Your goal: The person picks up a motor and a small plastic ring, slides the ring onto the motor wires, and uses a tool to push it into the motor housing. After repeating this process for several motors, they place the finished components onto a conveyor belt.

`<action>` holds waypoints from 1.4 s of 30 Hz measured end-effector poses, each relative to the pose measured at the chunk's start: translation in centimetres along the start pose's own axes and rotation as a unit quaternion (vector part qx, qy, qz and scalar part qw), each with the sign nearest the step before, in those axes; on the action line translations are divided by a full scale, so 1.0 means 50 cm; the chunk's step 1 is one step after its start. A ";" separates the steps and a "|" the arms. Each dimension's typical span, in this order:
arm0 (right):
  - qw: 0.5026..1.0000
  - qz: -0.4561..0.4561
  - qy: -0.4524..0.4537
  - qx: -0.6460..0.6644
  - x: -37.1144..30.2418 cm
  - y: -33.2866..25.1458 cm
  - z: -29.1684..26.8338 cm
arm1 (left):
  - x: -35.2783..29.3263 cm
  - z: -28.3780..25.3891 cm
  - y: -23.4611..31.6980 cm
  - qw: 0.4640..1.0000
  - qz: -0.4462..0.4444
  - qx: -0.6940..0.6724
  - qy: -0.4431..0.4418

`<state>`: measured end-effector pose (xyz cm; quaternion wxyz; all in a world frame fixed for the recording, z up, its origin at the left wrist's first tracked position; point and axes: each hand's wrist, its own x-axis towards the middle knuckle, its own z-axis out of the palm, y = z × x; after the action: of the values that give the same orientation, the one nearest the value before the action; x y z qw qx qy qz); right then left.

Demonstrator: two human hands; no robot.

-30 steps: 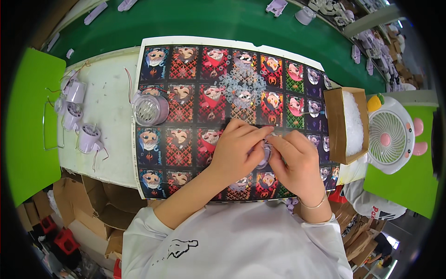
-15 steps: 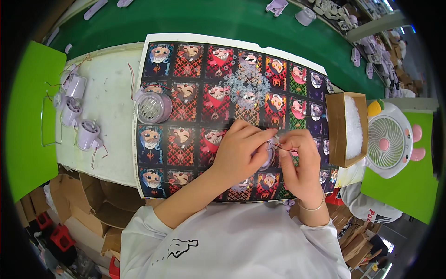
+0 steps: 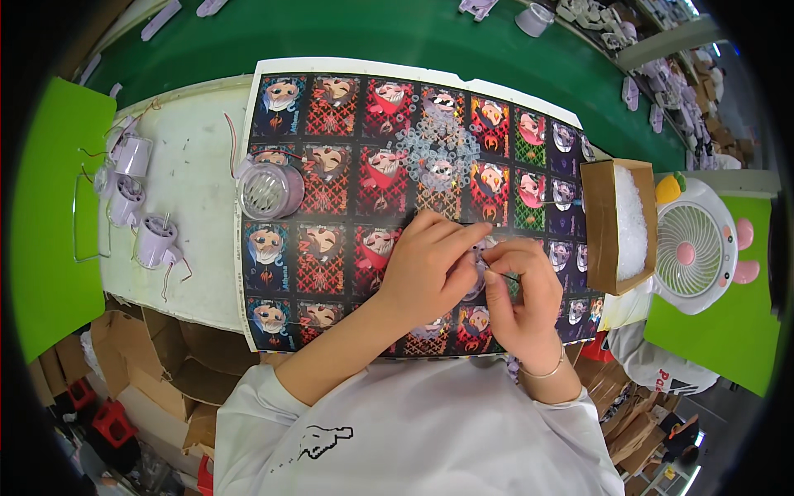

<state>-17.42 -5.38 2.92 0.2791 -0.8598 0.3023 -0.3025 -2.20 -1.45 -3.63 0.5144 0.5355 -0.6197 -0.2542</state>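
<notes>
My left hand (image 3: 432, 269) is closed around a small lilac plastic housing (image 3: 478, 279), mostly hidden by the fingers. My right hand (image 3: 528, 293) meets it from the right, thumb and fingers pinched at the housing's edge. A thin dark wire end shows by the right fingertips; the rest of what they grip is covered. Just beyond both hands, a pile of small clear rings (image 3: 438, 153) lies on the printed sheet (image 3: 331, 186). Left of the hands stands a round lilac motor housing (image 3: 270, 190) with red wire.
Several lilac motor housings (image 3: 157, 241) with wires stand on the white tabletop (image 3: 207, 273) at left. An open cardboard box (image 3: 601, 227) with white contents borders the sheet at right, beside a white fan (image 3: 693, 248). A green conveyor belt (image 3: 331, 37) runs along the far side.
My right hand has shifted slightly left, closer to the left fingers. The red wire seen at its fingertips earlier is now hidden. My left hand has barely moved.
</notes>
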 end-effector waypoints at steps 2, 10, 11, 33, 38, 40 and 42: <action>1.000 0.015 0.009 0.015 -0.001 -0.006 0.007 | 0.001 -0.002 0.000 1.000 0.001 -0.002 -0.006; 0.996 0.051 -0.029 0.067 0.011 0.014 -0.017 | -0.001 0.002 -0.011 1.000 -0.010 -0.024 -0.003; 0.995 0.044 -0.047 0.076 0.015 0.015 -0.021 | 0.000 0.003 -0.011 1.000 -0.009 -0.025 -0.004; 0.994 0.086 -0.062 0.013 -0.021 0.017 -0.017 | 0.001 -0.003 0.005 0.998 -0.055 -0.041 -0.013; 0.994 0.112 -0.012 0.003 -0.036 0.003 0.009 | -0.002 0.001 0.001 0.998 -0.050 -0.035 -0.007; 0.992 0.110 0.022 -0.061 -0.040 -0.009 0.022 | -0.005 0.003 0.004 0.998 -0.060 -0.033 -0.006; 0.986 0.136 0.046 -0.081 -0.043 -0.003 0.023 | -0.008 0.006 0.006 0.997 -0.069 -0.032 -0.004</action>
<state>-17.94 -3.47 1.50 0.2327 -0.8155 0.4526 -0.2756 -2.64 -1.08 -3.59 0.5097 0.5592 -0.5748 -0.3116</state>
